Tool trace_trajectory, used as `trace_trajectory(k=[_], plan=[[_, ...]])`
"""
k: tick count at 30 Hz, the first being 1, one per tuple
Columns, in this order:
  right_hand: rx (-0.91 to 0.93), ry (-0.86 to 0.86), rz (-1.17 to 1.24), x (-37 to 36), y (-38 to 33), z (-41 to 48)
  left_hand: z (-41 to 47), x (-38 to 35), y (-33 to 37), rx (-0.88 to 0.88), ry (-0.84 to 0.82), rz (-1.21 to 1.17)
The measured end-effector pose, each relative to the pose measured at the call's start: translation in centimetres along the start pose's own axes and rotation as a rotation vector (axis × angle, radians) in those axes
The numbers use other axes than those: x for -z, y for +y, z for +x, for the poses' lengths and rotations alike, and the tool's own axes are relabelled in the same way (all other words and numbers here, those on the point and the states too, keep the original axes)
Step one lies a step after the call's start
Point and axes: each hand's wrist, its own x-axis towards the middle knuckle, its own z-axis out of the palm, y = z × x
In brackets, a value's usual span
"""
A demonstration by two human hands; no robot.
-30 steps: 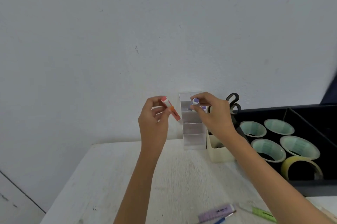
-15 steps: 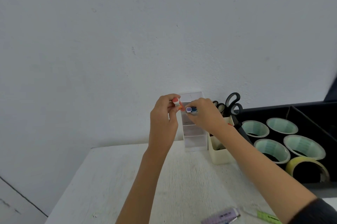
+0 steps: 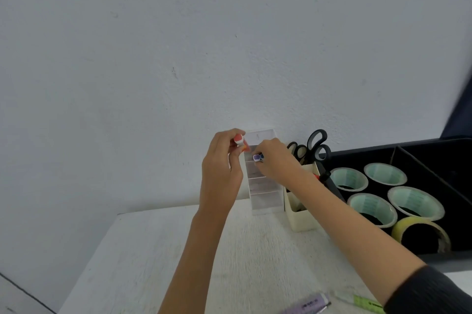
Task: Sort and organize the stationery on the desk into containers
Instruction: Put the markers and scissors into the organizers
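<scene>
At the near edge of the tabletop [image 3: 153, 262] lie a lilac highlighter [image 3: 307, 305] and a green pen [image 3: 365, 302], both loose and waiting their turn.

Further out, both hands are raised at the top of the clear organizer [image 3: 264, 195], which stands at the back of the tabletop by the wall. The left hand [image 3: 221, 168] pinches an orange marker [image 3: 239, 140] cap-up, just beside the organizer's left wall. The right hand [image 3: 277, 163] pinches a purple marker [image 3: 257, 157] over one of the upper compartments. A darker cap seems to sit beside it, but I cannot tell whether that is a second marker.

The step in hand looks like dropping these markers into compartments. To do it well, I would place one at a time: lower the purple marker tip-first until it is inside the walls, then loosen the fingers. Keep the left hand clear of that slot, or rest it on the side wall, since a light, tall organizer may tip when nudged at the top. Then the orange marker can go in beside it.

Right of the organizer stand a cream cup [image 3: 301, 219] holding scissors [image 3: 316, 146], and a black tray [image 3: 434, 157] of tape rolls [image 3: 373, 207].
</scene>
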Motion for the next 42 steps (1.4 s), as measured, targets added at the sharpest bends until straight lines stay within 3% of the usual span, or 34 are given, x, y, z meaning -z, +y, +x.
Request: trace_trajectory(k=[6,14,18,27,29,32,37,42], plan=[[0.002,-0.003,-0.061,-0.6,0.1,0.7,-0.5,-1.6,-2.3,0.053,-0.139,0.042],[-0.007,-0.008,-0.116,-0.9,0.4,1.2,-1.5,-3.9,-5.5,-0.020,-0.361,0.311],[0.007,0.019,-0.100,-1.1,0.6,1.2,-0.9,-3.9,-6.2,-0.131,-0.332,0.435],[0.017,-0.008,-0.133,-1.1,0.6,0.9,-0.7,-4.7,-6.2,-0.022,-0.362,0.516],[0.063,-0.032,-0.161,-0.3,0.2,0.3,-0.4,-4.6,-5.7,0.004,-0.382,0.513],[0.154,0.068,-0.191,1.0,-0.4,-1.7,-0.7,-3.9,-4.5,0.101,-0.396,0.500],[0.146,0.254,-0.001,2.3,-0.1,-8.1,-4.2,-2.1,-0.6,0.255,-0.248,0.269],[0.090,0.083,0.219,0.4,2.4,-14.1,-10.5,-1.0,2.5,0.418,-0.266,0.104]])
